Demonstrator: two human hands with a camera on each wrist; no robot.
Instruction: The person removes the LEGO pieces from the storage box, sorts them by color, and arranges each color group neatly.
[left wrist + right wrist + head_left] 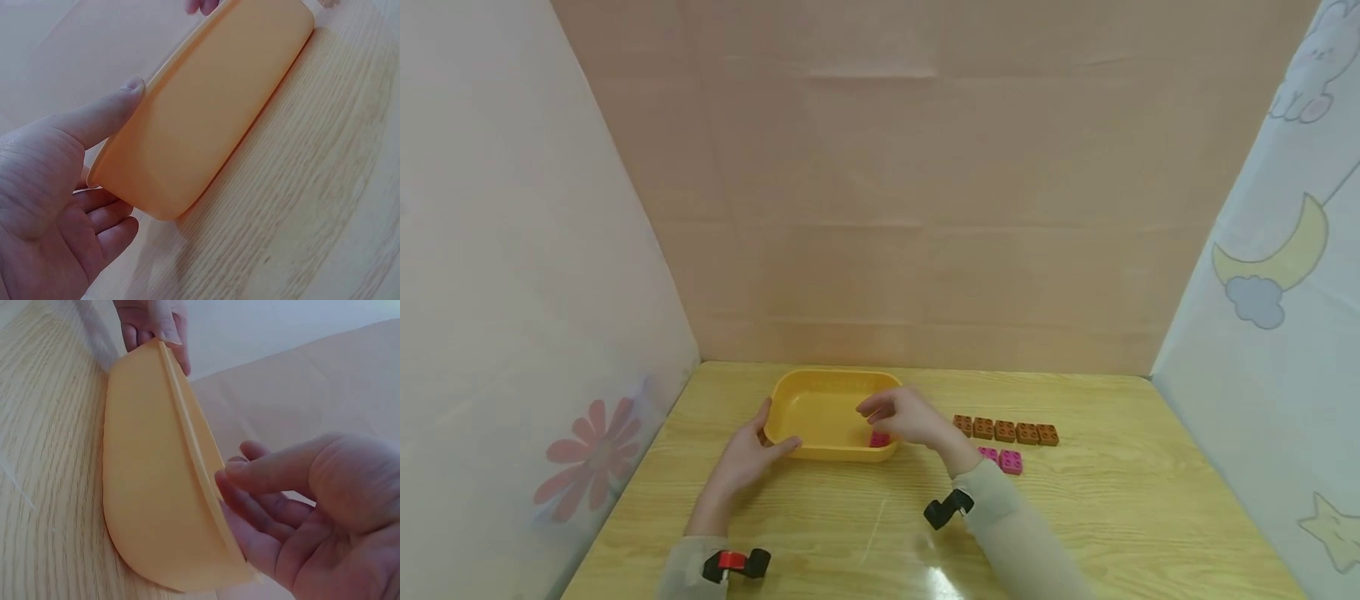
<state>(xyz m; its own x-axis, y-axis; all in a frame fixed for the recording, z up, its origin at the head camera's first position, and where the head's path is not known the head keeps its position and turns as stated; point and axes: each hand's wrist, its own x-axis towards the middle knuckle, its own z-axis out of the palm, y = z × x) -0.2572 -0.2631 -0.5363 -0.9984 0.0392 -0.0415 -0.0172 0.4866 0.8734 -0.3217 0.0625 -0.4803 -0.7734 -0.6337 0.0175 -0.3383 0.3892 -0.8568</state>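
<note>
A yellow plastic tray [823, 417] with a raised rim stands on the table. My left hand [747, 454] grips its left end, thumb on the rim and fingers curled against the side, as the left wrist view also shows. Over the tray's right end hangs my right hand [912, 417], its fingers loosely bent and nothing visible between them. Inside the tray, just below that hand, lies a pink toy building brick [879, 439], partly covered by the fingers. In the right wrist view, the fingers [265, 534] reach over the tray's rim.
To the right of the tray, several brown building bricks [1005, 431] form a row. Two pink bricks [1011, 462] sit in front of them, one partly behind my right forearm. Cloth-covered walls [880, 208] border the wooden table [1112, 500] at the back and both sides.
</note>
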